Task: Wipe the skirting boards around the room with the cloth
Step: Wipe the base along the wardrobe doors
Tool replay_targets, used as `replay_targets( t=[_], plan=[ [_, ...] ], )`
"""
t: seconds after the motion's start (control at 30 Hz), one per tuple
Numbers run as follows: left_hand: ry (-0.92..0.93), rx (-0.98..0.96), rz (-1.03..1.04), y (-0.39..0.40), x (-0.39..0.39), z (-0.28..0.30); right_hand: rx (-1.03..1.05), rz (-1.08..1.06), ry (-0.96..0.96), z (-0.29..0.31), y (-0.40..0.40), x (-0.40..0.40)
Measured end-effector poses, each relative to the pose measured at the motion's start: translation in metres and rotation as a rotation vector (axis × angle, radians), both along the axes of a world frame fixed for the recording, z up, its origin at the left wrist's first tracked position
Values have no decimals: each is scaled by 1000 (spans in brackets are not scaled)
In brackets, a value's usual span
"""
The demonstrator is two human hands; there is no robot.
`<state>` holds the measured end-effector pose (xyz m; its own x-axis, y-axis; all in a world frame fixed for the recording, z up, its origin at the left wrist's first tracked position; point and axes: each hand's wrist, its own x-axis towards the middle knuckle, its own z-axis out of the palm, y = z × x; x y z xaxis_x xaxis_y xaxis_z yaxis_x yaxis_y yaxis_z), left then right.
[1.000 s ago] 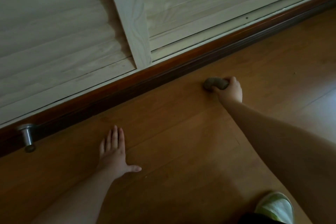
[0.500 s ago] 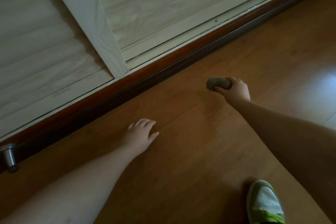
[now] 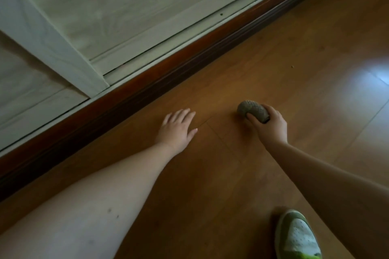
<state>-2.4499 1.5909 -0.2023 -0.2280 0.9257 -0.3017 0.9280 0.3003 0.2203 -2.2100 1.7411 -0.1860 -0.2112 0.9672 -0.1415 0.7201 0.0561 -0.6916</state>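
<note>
A dark red-brown skirting board (image 3: 168, 69) runs diagonally from lower left to upper right under pale wooden panelled doors. My right hand (image 3: 270, 127) grips a bunched grey cloth (image 3: 250, 111) on the wooden floor, well short of the skirting. My left hand (image 3: 176, 128) rests flat on the floor with fingers spread, left of the cloth and a short way from the skirting.
Pale sliding wardrobe doors (image 3: 105, 12) with a vertical frame post (image 3: 52, 48) stand behind the skirting. Brown laminate floor (image 3: 294, 59) spreads to the right, with a bright glare patch. My green-and-white shoe (image 3: 299, 235) is at the bottom right.
The view has shifted right along the skirting; the metal door stop has left the frame. My left hand moved forward and right, closer to the cloth. My right hand still holds the cloth.
</note>
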Motion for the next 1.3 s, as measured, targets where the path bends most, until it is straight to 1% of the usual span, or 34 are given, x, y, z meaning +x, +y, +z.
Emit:
replay_targets(
  t=[0.13, 0.27, 0.4, 0.5, 0.6, 0.73, 0.83, 0.97, 1.1, 1.23, 1.3],
  plan=[
    [77, -38, -110, 22, -9, -12, -4, -10, 32, -6, 1, 11],
    [123, -29, -113, 41, -28, -28, 24, 60, 75, -12, 11, -5],
    [142, 30, -80, 43, -36, -45, 33, 177, 135, -20, 26, -51],
    [115, 51, -97, 44, -39, -51, 42, 240, 161, -27, 34, -99],
    [92, 89, -90, 44, -40, -53, 15, 340, 160, -33, 40, -141],
    [96, 71, -99, 44, -39, -53, -10, 425, 139, -42, 50, -174],
    [99, 55, -103, 44, -38, -51, 22, 451, 126, -48, 63, -179],
    [80, 34, -105, 44, -39, -47, 42, 576, 118, -50, 90, -173],
    [70, 6, -103, 43, -39, -47, 76, 664, 101, -48, 133, -163],
    [86, -26, -106, 42, -40, -47, 64, 695, 70, -43, 183, -148],
    [88, -38, -115, 43, -40, -48, 80, 671, 41, -39, 208, -139]
  ],
)
